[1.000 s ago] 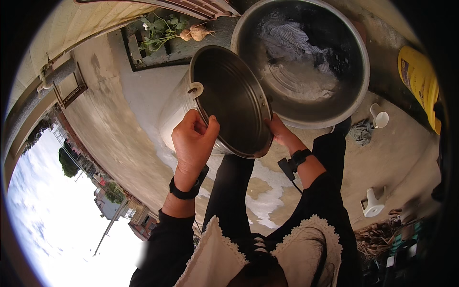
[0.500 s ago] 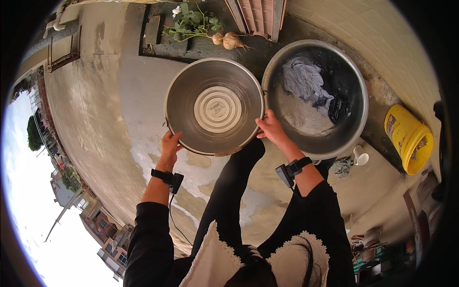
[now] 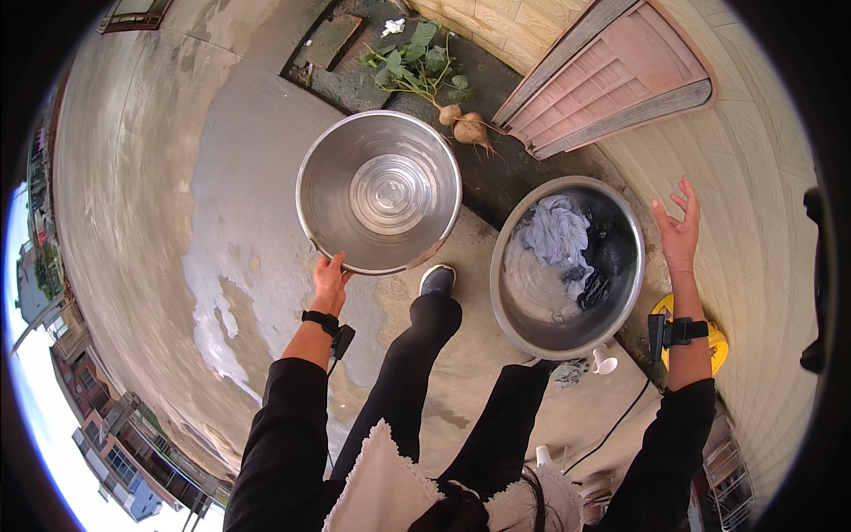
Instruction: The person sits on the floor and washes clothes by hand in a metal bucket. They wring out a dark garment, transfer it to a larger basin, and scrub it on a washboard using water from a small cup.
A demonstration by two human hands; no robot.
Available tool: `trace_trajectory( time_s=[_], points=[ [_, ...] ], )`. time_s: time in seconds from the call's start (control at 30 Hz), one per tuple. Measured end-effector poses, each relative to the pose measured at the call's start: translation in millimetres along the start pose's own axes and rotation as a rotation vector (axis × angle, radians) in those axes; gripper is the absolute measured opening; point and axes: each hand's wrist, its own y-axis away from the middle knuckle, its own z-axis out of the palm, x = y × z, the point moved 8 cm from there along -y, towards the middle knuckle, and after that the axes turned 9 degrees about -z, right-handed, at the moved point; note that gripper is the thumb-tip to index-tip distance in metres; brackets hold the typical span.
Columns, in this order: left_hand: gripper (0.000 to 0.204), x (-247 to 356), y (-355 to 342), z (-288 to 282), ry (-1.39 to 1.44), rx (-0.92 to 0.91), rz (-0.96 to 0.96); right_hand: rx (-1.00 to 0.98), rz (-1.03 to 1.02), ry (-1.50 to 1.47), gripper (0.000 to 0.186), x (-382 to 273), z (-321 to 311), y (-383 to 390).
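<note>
A round metal bucket [image 3: 390, 195] is seen from above, its mouth facing up and its ringed bottom in view, with a rusty patch along the lower right of its rim. It is placed left of a wide metal basin [image 3: 514, 321], the two being kept apart. Whether the bucket is fully rested on the concrete ground [image 3: 257, 133] cannot be told.

The near left edge of the bucket is pinched by the left grip [image 3: 331, 282], the digits being closed over the rim. The right grip [image 3: 681, 229] is raised to the right of the basin, in front of the pale wall [image 3: 753, 177]; its fingers are spread and loosely curled, and nothing is held in it. A black strap is worn on each wrist.

In the basin, a striped cloth [image 3: 558, 232] and a dark cloth [image 3: 610, 253] are bunched together. Beyond the bucket, pale roots [image 3: 470, 129] with green leaves [image 3: 424, 60] are laid near a pink slatted panel [image 3: 620, 75]. A white dipper [image 3: 604, 359] and a crumpled grey rag [image 3: 569, 372] are found just below the basin, while a yellow bucket [image 3: 718, 346] is partly hidden by the right forearm.
</note>
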Motion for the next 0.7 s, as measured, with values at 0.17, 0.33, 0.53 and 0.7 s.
trace_trajectory(
  time_s=[0.17, 0.33, 0.53, 0.7],
  points=[
    [0.021, 2, -16, -19, 0.172, 0.014, 0.018, 0.083, -0.216, 0.239, 0.081, -67, -39, -75],
    [0.021, -3, -32, -34, 0.258, 0.010, 0.014, 0.080, -0.304, 0.339, 0.081, -104, -50, -141],
    [0.021, -18, -41, -49, 0.288, -0.001, -0.019, 0.045, -0.346, 0.349, 0.072, -93, -45, -164],
    [0.023, -27, -50, -58, 0.279, -0.009, -0.032, 0.069, -0.271, 0.439, 0.064, -85, -52, -187]
  ],
)
